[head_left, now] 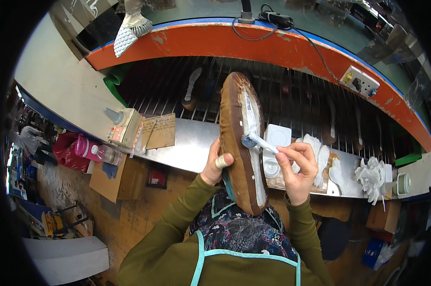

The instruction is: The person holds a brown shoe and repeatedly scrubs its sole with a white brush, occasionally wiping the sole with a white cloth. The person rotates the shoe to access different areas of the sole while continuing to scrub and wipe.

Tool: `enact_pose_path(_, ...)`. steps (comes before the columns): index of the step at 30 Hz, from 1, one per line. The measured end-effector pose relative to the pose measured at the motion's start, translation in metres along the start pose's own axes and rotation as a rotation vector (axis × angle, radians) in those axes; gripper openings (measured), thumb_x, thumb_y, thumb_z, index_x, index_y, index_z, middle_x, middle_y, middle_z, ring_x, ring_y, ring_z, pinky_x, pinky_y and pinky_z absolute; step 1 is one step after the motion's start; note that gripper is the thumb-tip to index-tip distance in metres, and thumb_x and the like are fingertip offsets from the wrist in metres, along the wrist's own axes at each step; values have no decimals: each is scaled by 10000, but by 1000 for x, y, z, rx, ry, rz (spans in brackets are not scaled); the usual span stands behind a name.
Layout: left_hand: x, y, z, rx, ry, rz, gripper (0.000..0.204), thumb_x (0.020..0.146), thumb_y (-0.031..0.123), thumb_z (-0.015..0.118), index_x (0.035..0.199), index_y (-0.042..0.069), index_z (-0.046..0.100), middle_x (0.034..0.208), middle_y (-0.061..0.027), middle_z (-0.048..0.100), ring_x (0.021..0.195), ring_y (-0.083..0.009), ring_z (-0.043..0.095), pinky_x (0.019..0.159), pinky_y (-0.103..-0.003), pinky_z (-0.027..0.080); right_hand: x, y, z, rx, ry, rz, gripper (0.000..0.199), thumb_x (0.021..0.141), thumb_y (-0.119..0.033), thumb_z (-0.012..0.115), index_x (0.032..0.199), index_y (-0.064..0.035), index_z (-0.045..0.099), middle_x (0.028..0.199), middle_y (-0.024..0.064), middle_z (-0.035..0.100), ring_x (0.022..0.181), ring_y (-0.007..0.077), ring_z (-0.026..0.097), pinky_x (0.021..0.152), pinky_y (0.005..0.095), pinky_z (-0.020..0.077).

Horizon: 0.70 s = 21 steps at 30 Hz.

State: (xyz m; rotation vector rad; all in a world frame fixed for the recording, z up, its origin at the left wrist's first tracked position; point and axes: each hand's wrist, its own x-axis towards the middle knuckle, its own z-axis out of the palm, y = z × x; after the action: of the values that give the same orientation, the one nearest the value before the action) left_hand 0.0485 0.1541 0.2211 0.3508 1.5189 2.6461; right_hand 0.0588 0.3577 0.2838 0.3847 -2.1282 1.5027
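Note:
My left hand [216, 164] grips a brown shoe [234, 143] turned sole-side up, its toe pointing away from me. A white strip runs down the middle of the bottom. My right hand [297, 168] holds a small white-handled brush [260, 142], whose round head touches the white strip near the shoe's middle. A pale band wraps one finger of my left hand. Both olive-green sleeves come in from below, over a patterned apron with teal trim.
A white glue container [275, 145] and white rags [373, 175] sit on the metal ledge [187, 143]. Behind it, a wire conveyor rack [291, 100] carries shoe parts under an orange curved hood [272, 45]. A bottle and box [122, 126] stand left; a pink bottle [87, 148] below.

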Motion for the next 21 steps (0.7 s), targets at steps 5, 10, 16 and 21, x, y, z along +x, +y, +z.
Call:
enact_pose_path(5,-4,7,6,65,-22,14,1069,659,536,824,1402,-52,327,1313,-148,500,1202,-232,524,1034,-359,420,9,3,12,54,28,-3,150,773,-97,780,921,-84,756,838,17,591,601,99,483,609,251,391)
enact_pose_path(10,-6,13,12,164,11,47,1135,613,597,823,1390,-62,323,1291,-160,513,1162,-249,557,995,-381,464,28,0,16,-17,61,-61,150,781,-143,776,922,-96,756,838,2,583,589,93,466,671,274,341)
enact_pose_path(16,-10,20,13,166,-2,89,1111,611,489,878,1397,-76,334,1315,-140,496,1222,-224,500,1042,-344,399,52,-4,19,-71,80,-125,154,786,-165,773,923,-99,753,830,-8,572,582,91,457,708,280,309)
enact_pose_path(21,-9,20,11,175,-14,102,1117,611,485,876,1406,-78,329,1331,-148,488,1228,-229,495,1044,-346,395,70,-3,22,-133,114,-175,146,788,-188,771,910,-109,751,831,-14,570,590,89,464,719,272,309)
